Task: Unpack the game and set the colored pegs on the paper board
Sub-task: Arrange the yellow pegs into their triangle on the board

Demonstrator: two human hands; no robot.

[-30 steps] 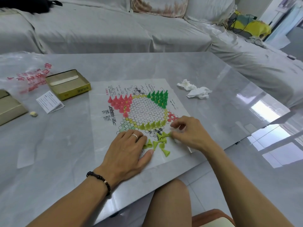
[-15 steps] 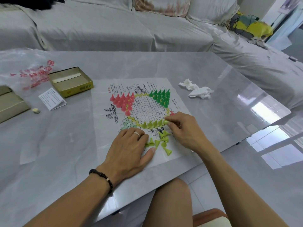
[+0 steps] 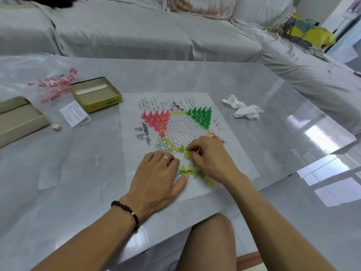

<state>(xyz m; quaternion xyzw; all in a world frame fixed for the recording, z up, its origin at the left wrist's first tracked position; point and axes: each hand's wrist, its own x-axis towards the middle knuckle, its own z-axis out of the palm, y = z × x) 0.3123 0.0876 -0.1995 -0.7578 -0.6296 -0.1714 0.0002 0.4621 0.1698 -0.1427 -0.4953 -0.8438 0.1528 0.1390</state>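
Note:
The paper board [image 3: 230, 153] lies flat on the grey table. Red pegs [image 3: 155, 119] fill its upper-left corner and dark green pegs [image 3: 201, 114] its upper-right corner. Yellow-green pegs stand at the near corner [image 3: 180, 149], and several loose ones [image 3: 188, 170] lie just below. My left hand [image 3: 158, 177] rests flat on the paper, fingers straight, thumb beside the loose pegs. My right hand [image 3: 211, 159] pinches a yellow-green peg [image 3: 187, 154] over the near corner, hiding part of that row.
An open yellow game box [image 3: 96, 94] and a folded leaflet [image 3: 75, 114] lie left of the board, with a second box half [image 3: 17, 120], a small die [image 3: 56, 127] and a plastic bag [image 3: 48, 83]. Crumpled tissues [image 3: 244, 109] lie to the right. A covered sofa stands behind.
My right hand went from the loose pegs up to the row's right end, then moved left along the near corner with a peg. My left hand stayed flat on the paper.

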